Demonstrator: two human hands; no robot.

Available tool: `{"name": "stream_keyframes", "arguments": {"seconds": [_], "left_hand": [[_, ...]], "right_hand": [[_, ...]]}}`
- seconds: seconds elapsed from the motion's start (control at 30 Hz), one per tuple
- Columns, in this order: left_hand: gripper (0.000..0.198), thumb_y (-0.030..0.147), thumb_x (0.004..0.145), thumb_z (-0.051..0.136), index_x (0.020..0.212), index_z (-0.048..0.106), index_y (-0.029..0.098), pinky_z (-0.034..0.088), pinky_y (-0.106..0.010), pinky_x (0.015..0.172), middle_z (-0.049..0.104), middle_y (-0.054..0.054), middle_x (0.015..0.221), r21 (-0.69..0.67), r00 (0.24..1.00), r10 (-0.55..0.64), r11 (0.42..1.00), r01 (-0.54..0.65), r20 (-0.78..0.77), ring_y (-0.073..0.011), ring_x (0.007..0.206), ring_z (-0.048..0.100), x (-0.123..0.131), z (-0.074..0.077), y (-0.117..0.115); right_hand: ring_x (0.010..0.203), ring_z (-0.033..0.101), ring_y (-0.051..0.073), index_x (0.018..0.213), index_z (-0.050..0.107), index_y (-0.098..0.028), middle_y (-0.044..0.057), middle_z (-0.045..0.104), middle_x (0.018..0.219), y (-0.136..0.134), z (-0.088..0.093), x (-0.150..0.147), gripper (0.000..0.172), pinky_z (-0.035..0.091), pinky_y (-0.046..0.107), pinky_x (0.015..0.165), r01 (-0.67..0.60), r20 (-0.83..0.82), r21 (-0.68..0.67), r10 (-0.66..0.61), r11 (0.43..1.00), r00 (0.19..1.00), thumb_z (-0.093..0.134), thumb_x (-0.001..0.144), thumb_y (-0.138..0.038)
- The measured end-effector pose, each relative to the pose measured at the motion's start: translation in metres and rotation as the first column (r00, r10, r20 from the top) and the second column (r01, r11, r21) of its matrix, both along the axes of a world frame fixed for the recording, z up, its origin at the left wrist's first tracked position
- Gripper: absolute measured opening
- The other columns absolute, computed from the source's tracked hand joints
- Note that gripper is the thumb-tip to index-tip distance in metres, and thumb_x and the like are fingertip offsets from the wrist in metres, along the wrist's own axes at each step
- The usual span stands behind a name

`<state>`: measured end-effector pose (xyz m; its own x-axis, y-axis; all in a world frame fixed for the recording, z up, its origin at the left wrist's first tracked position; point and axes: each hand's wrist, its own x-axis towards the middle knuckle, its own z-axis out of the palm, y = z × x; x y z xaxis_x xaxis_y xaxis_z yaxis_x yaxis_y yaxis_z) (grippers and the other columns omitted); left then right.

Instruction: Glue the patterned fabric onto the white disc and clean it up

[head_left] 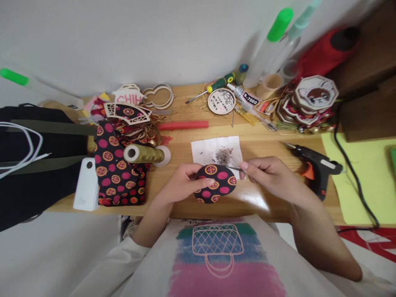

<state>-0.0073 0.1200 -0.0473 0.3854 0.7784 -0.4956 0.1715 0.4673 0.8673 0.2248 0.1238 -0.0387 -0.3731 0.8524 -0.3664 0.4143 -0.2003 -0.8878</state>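
Observation:
My left hand (190, 181) grips a rounded black fabric piece (221, 188) patterned with pink and orange circles, thumb on top and fingers behind. From the right, my right hand (266, 175) pinches a thin dark tool (235, 168), its tip reaching the upper edge of the fabric piece. Whether that tip touches the edge or passes behind it, I cannot tell. Just beyond lies a white paper (202, 149) bearing a small heap of brown dried bits (224, 156).
On the right, a black glue gun (318, 163) lies near a yellow sheet (352, 181) crossed by a black cable. Left are a gold thread spool (145, 154), folded patterned fabric (116, 173) and a white power bank (86, 185). Wooden ornaments, a screwdriver (221, 82) and tubes line the wall.

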Motion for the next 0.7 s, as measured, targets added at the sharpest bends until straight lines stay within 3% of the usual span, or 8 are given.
{"name": "stream_keyframes", "arguments": {"seconds": [0.23,0.43,0.6,0.7], "left_hand": [[0.024,0.032,0.068,0.073,0.079,0.072,0.011,0.048,-0.020,0.055,0.073,-0.006,0.074,0.006,1.000,-0.008,1.000,0.008,0.001,-0.0124,0.061,0.062,0.0006,0.0004,-0.0003],[0.027,0.035,0.066,0.074,0.077,0.071,0.011,0.048,-0.021,0.055,0.072,-0.005,0.072,-0.006,1.000,0.004,1.000,-0.004,-0.013,-0.0130,0.061,0.061,0.0004,0.0001,0.0002],[0.026,0.034,0.066,0.074,0.077,0.072,0.011,0.048,-0.022,0.056,0.072,-0.005,0.072,0.016,1.000,-0.001,1.000,0.001,-0.016,-0.0128,0.061,0.061,-0.0001,-0.0009,-0.0002],[0.024,0.032,0.066,0.073,0.077,0.073,0.011,0.048,-0.021,0.056,0.072,-0.005,0.071,0.018,1.000,-0.004,1.000,0.004,-0.012,-0.0123,0.060,0.061,0.0005,-0.0011,0.0000]], "right_hand": [[0.050,0.036,0.008,0.060,0.062,-0.016,-0.003,0.045,0.051,0.0000,-0.0015,0.0006,0.046,0.030,0.023,0.049,0.009,0.029,0.051,-0.010,0.999,1.000,0.052,0.083,-0.054],[0.046,0.029,0.008,0.060,0.062,-0.017,-0.005,0.030,0.047,-0.0004,-0.0038,0.0020,0.046,0.025,0.023,0.044,0.054,0.029,0.030,-0.054,0.998,0.998,0.050,0.084,-0.054],[0.048,0.033,0.008,0.060,0.061,-0.018,-0.004,0.038,0.049,0.0005,-0.0011,0.0003,0.046,0.028,0.023,0.047,0.003,0.039,0.038,-0.005,0.999,0.999,0.048,0.085,-0.054],[0.047,0.030,0.008,0.059,0.059,-0.018,-0.005,0.034,0.049,0.0010,-0.0001,-0.0012,0.046,0.025,0.023,0.045,-0.012,0.017,0.020,0.012,1.000,1.000,0.047,0.086,-0.053]]}}
